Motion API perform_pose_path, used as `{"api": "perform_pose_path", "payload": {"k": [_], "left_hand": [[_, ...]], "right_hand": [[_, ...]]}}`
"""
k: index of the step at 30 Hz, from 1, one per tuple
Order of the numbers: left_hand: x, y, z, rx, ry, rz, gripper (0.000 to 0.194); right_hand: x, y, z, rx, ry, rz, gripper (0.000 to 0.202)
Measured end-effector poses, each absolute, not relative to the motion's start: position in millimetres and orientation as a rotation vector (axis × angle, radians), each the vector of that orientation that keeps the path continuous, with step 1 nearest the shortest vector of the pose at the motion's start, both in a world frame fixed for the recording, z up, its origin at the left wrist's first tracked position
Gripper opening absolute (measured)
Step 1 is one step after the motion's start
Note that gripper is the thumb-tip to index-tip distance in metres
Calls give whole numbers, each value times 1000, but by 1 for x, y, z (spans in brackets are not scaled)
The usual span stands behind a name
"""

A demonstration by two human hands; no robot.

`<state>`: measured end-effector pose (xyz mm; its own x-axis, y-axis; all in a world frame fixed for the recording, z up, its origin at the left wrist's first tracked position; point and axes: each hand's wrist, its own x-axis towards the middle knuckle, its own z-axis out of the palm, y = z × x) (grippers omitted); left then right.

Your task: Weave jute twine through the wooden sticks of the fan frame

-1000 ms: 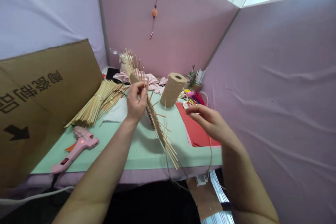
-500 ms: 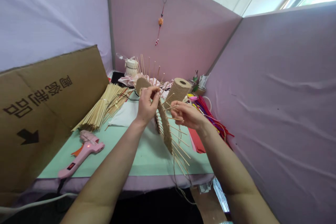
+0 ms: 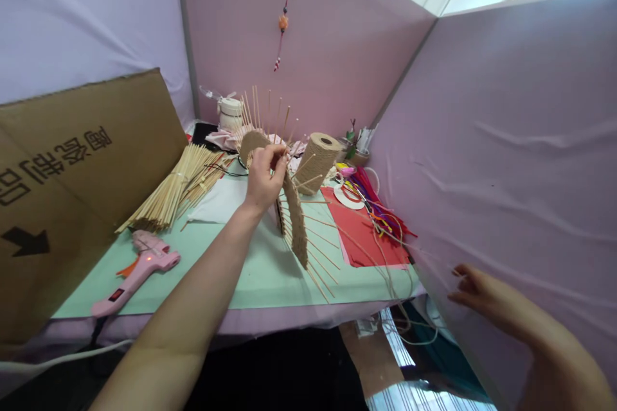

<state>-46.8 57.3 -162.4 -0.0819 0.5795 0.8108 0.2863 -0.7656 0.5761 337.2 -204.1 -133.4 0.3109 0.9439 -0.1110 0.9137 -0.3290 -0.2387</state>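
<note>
My left hand (image 3: 264,181) is closed on the upper rim of a round frame of thin wooden sticks with a brown twine band (image 3: 295,221) woven around them. The sticks (image 3: 322,250) fan outward from the band. Far to the right, off the table, my right hand (image 3: 479,298) has its fingers pinched on a length of twine (image 3: 393,231), which runs back toward the woven frame. Slack loops of it hang past the table edge. Just behind the frame stands a big twine spool (image 3: 318,157).
A pink glue gun (image 3: 144,270) with its light on lies left, near a bundle of sticks (image 3: 168,192) and a cardboard panel (image 3: 91,160). Red sheets (image 3: 361,241), a white ring (image 3: 348,198) and coloured pipe cleaners (image 3: 385,205) lie right. Fabric walls (image 3: 506,141) enclose the table.
My right hand has moved from beside the frame far out to the right and down, drawing the twine out. The left hand keeps its hold on the frame. The view has shifted slightly.
</note>
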Motion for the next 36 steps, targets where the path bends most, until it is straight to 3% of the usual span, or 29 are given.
{"api": "perform_pose_path", "payload": {"k": [3, 10, 14, 17, 24, 29, 33, 36], "left_hand": [[-43, 58, -161, 1975, 947, 1913, 12], [-41, 58, -159, 1977, 943, 1885, 14], [-44, 56, -159, 1955, 955, 1893, 13], [-46, 54, -160, 1937, 964, 1900, 13], [-41, 50, -166, 1983, 916, 1985, 22], [-35, 52, -178, 1899, 920, 2073, 28], [-33, 57, -183, 1733, 885, 2061, 45], [-36, 57, -179, 1727, 868, 2021, 42]], "right_hand": [[315, -188, -124, -2147, -1911, 358, 65], [160, -32, -122, -1275, -1691, 759, 35], [108, 35, -142, -971, -1515, 1228, 43], [105, 50, -140, -993, -1503, 1419, 41], [100, 72, -124, -982, -1547, 813, 30], [73, 75, -153, -860, -1331, 914, 33], [65, 73, -165, -893, -1273, 839, 37], [59, 70, -162, -923, -1235, 762, 37]]}}
